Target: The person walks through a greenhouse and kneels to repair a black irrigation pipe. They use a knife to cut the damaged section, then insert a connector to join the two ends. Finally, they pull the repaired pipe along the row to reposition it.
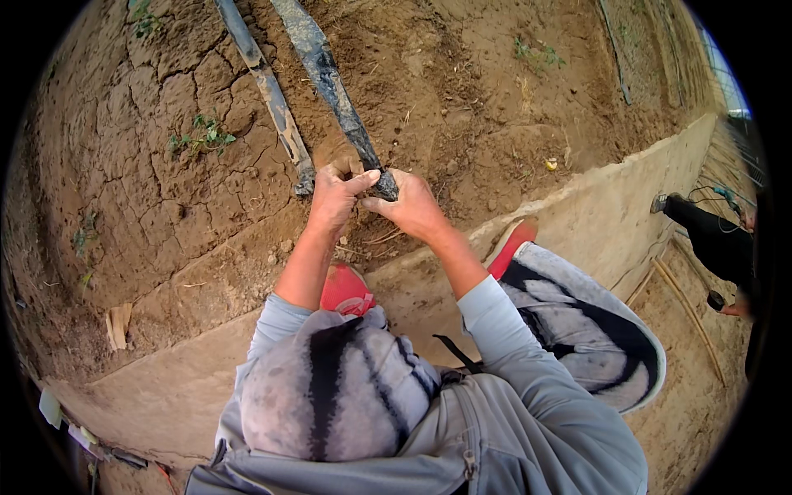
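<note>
A flat black hose point(337, 89), smeared with soil, runs down from the top edge to its near end between my two hands. My left hand point(337, 194) grips that end from the left, its thumb pressed on the hose. From the right, my right hand point(410, 205) pinches the same end, thumb and fingers closed around it. Both thumbs nearly meet at the front of the hose. A second flat black hose point(272, 95), muddy as well, lies on the soil to the left, with its folded end beside my left wrist.
Cracked brown soil point(107, 157) with small green plants point(202, 136) spreads ahead. A low concrete wall point(594, 198) crosses beneath me; my red shoes point(345, 289) are at it. Right, another person in dark clothes point(709, 239) stands near long wooden sticks point(689, 313). A wood scrap point(119, 326) lies left.
</note>
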